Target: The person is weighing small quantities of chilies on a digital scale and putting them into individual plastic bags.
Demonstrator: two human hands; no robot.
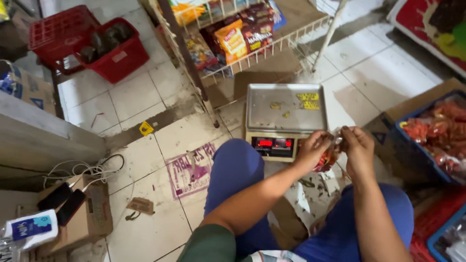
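Both my hands hold a small clear plastic bag (328, 157) filled with red pieces, just in front of a digital weighing scale (284, 116). My left hand (314, 149) grips the bag's left side, and my right hand (357, 145) pinches its top on the right. The scale's steel pan (272, 104) carries only a few crumbs and a yellow sticker; its red display is lit. My knees in blue trousers sit below the hands.
A blue crate (439, 131) of bagged red snacks stands at the right in a cardboard box. A wire rack (233, 39) of snack packets is behind the scale. Red baskets (97, 46) lie far left. Two phones rest on a cardboard box (82, 213).
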